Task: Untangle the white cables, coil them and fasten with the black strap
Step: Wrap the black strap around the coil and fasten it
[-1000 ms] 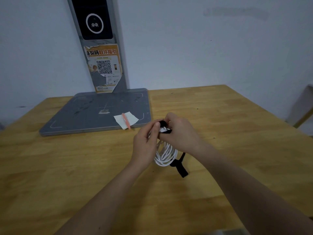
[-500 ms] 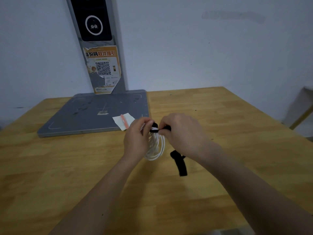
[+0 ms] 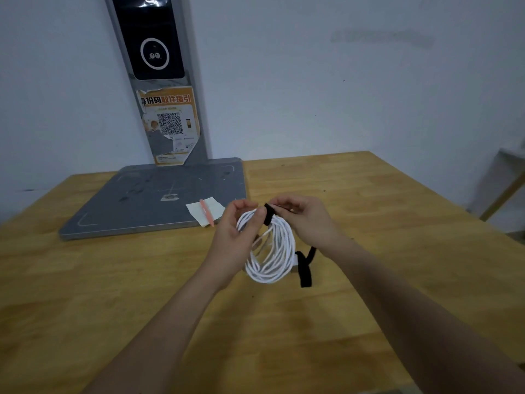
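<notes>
Above the near middle of the table: both hands hold the work up off the wood.
Left fingers: the left hand [image 3: 233, 237] curls its thumb and fingertips round the top left of the white cables [image 3: 270, 251], pinching the bundle just beside the strap.
Right fingers: the right hand [image 3: 305, 220] pinches the black strap [image 3: 268, 214] where it crosses the top of the coil, fingers bent and closed on it.
Cables: already untangled and wound into a neat oval of many loops, hanging down between the two hands, clear of the table.
Strap: one band is wrapped over the top of the coil; whether its end is pressed down and holding cannot be told.
Second black strap [image 3: 304, 268]: lies at the right of the coil's lower end, partly behind the right wrist; whether it is attached cannot be told.
Done: untangling and coiling, by the look of it.
Left: closing the strap firmly and setting the bundle down.
Table [image 3: 397, 251]: bare wood to the right.
Far left: a grey stand base [image 3: 142, 200] with a paper slip [image 3: 206, 214] on its near corner.
</notes>
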